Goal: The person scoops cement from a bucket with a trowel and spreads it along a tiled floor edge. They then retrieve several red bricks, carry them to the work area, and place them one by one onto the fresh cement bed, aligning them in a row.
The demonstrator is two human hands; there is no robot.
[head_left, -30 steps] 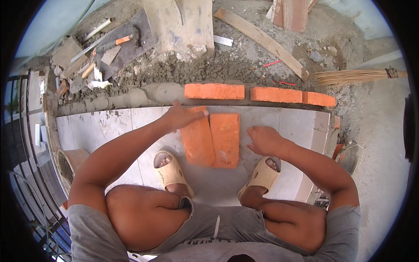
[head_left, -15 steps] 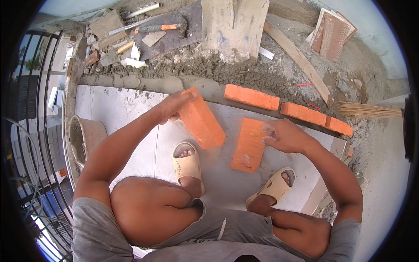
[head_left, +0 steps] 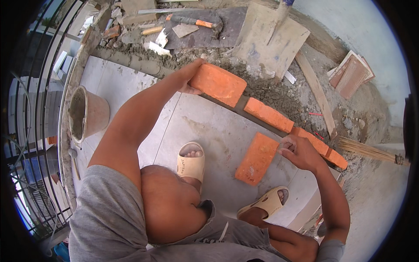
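Note:
My left hand (head_left: 195, 78) grips an orange-red brick (head_left: 218, 85) by its left end, at the left end of a row of bricks. A dark gap separates it from a nearby row brick (head_left: 268, 115); I cannot tell whether it rests on the mortar. Further right in that row are another brick (head_left: 309, 140) and an end brick (head_left: 336, 159). One more brick (head_left: 257, 159) lies flat above the pale tiles (head_left: 192, 120), between my feet. Just off its right edge is my right hand (head_left: 299, 152), fingers loosely curled and thumb apart, with nothing visible in them.
A mortar-stained bucket (head_left: 96, 114) stands at left beside a railing (head_left: 39, 83). Beyond the row lie rough mortar, a hammer (head_left: 196, 22), a board (head_left: 270, 41), and a wooden plank (head_left: 316, 94). A straw broom (head_left: 366, 150) lies at right near the wall.
My left hand has carried its brick up and across to the row's left end. My right hand has come slightly away from the other brick. The whole view has tilted and shifted.

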